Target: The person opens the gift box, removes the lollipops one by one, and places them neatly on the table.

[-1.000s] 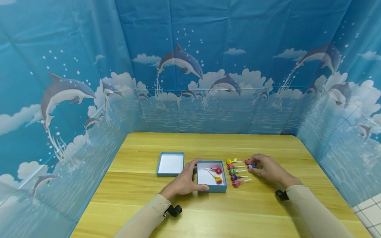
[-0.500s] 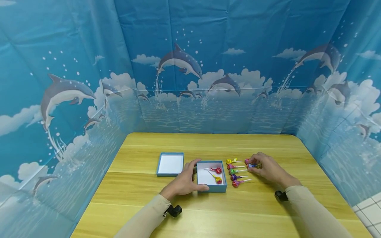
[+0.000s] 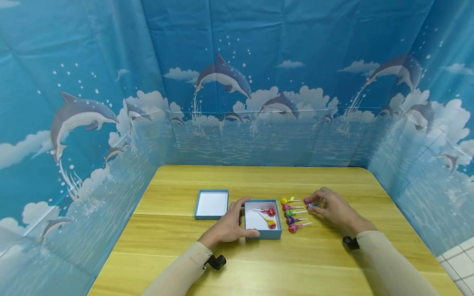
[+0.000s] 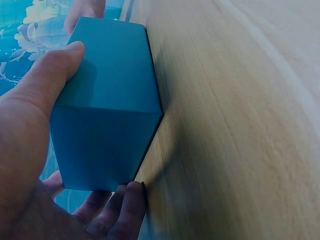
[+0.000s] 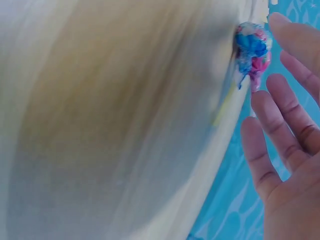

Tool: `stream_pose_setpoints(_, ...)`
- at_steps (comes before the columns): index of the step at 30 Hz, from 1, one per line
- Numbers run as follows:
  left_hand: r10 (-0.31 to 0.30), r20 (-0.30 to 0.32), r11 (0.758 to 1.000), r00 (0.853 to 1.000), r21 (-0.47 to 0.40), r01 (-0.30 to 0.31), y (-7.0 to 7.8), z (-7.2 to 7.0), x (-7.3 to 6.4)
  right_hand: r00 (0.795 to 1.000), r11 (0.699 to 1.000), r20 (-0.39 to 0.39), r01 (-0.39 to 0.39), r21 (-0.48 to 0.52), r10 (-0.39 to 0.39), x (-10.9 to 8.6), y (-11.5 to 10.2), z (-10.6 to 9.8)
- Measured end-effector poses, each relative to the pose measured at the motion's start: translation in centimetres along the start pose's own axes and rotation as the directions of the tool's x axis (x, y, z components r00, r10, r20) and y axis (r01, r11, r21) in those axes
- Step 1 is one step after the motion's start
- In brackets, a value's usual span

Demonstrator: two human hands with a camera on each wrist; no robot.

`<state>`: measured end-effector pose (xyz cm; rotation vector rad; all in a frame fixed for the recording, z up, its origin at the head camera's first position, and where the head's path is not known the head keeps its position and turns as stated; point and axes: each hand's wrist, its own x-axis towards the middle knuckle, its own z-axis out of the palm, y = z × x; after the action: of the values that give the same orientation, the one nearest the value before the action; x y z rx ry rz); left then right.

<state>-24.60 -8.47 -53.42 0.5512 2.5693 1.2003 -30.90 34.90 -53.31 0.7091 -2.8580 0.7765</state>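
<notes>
My left hand (image 3: 227, 226) holds a blue open-topped box (image 3: 263, 234) at its left side. Its thumb lies along the front wall in the left wrist view, and the other fingers reach round the far side. Two lollipops lie inside the box, one red (image 3: 272, 211) and one yellow and red (image 3: 272, 224). Over at the right, my right hand (image 3: 335, 210) is at a blue-wrapped lollipop (image 5: 251, 44) and a pink lollipop (image 5: 260, 62). Its fingers are spread in the right wrist view, with the thumb close to the blue wrapper; no firm pinch shows.
Left of the box lies its blue lid (image 3: 212, 204), white inside facing up. Between box and right hand runs a column of several lollipops, including a yellow one (image 3: 284, 200), a green one (image 3: 288, 213) and a purple one (image 3: 290, 220). A dolphin-print curtain surrounds the wooden table (image 3: 266, 267).
My right hand has lifted very slightly beside the blue and pink lollipops. The left hand, the box and the other lollipops stay where they were.
</notes>
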Motion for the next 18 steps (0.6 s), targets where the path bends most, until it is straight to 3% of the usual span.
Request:
stream_pose_setpoints(6,0.001,0.000,1.000,1.000,-0.008,-0.001,0.0,0.0,0.0,0.996,0.997,-0.049,0.071,-0.014,-0.071,0.2,-1.2,-0.2)
stream_pose_setpoints(11,0.002,0.001,1.000,1.000,-0.008,-0.002,0.0,0.0,0.0,0.982,0.985,-0.087,0.167,-0.042,-0.170,0.6,-2.8,-0.4)
stream_pose_setpoints(18,-0.001,-0.001,1.000,1.000,-0.016,0.001,-0.1,0.1,0.1,0.970,0.969,-0.048,0.234,-0.078,-0.238,1.4,-5.5,-0.5)
